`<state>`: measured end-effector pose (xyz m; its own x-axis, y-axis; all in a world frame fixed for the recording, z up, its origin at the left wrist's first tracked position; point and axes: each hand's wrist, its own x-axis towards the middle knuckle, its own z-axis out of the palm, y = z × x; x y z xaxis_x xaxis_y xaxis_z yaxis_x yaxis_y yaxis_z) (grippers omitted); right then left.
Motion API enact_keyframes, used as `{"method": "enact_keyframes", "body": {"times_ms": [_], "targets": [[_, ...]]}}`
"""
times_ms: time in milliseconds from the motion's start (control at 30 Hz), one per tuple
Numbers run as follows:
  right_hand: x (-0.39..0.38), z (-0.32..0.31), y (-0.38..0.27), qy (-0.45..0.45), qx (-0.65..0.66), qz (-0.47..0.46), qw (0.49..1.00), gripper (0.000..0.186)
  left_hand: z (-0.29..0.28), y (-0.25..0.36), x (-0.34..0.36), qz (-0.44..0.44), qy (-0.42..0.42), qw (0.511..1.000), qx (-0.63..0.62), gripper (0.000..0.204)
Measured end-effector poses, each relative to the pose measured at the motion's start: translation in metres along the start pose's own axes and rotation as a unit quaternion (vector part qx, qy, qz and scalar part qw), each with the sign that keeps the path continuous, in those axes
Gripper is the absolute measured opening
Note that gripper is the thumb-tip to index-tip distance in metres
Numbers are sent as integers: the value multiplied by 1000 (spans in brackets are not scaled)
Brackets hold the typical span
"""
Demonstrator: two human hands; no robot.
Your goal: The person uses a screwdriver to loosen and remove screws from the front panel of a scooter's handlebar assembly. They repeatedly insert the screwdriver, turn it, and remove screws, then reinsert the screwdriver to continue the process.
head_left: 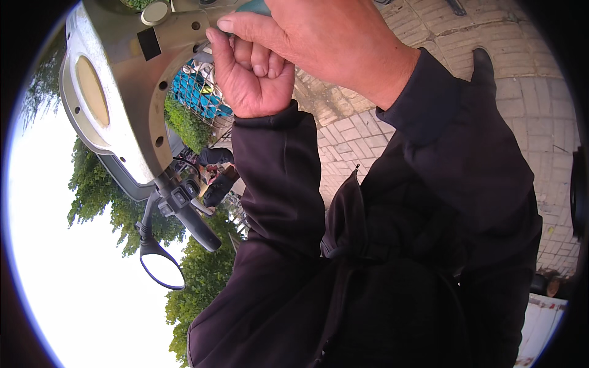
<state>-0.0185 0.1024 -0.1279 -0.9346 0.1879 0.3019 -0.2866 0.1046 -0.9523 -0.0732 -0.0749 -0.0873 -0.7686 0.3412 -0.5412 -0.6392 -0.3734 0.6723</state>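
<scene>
My right hand (337,46) reaches over from the right, its thumb and fingers closed on a teal-green handle (254,7). The top edge cuts this handle off, so I cannot tell what tool it belongs to. Just below it, my left hand (257,76) is curled with thumb and fingers bent; whatever it may grip is hidden. Both hands are beside the beige inner panel (138,80) of a scooter, which has several dark round holes. The left thumb's tip lies close to the panel's edge.
The scooter's white shell (95,61) fills the upper left. Below it are a black handlebar grip (197,227) and a mirror (162,270). A wire basket (199,92) holds something blue. Brick paving (521,116) spreads to the right, and trees (202,294) stand lower left.
</scene>
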Motion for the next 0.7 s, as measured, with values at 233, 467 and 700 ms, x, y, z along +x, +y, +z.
{"method": "enact_keyframes", "body": {"times_ms": [233,467,700], "targets": [[-2,14,-2,82,61,-94,990,24,-3,1,1,2,-14,1000,17,52],[0,25,-1,65,-75,74,992,11,-1,-2,-3,-22,-18,998,-49,49],[6,35,-3,255,-80,-151,952,15,3,-2,-3,62,52,984,162,44]]}}
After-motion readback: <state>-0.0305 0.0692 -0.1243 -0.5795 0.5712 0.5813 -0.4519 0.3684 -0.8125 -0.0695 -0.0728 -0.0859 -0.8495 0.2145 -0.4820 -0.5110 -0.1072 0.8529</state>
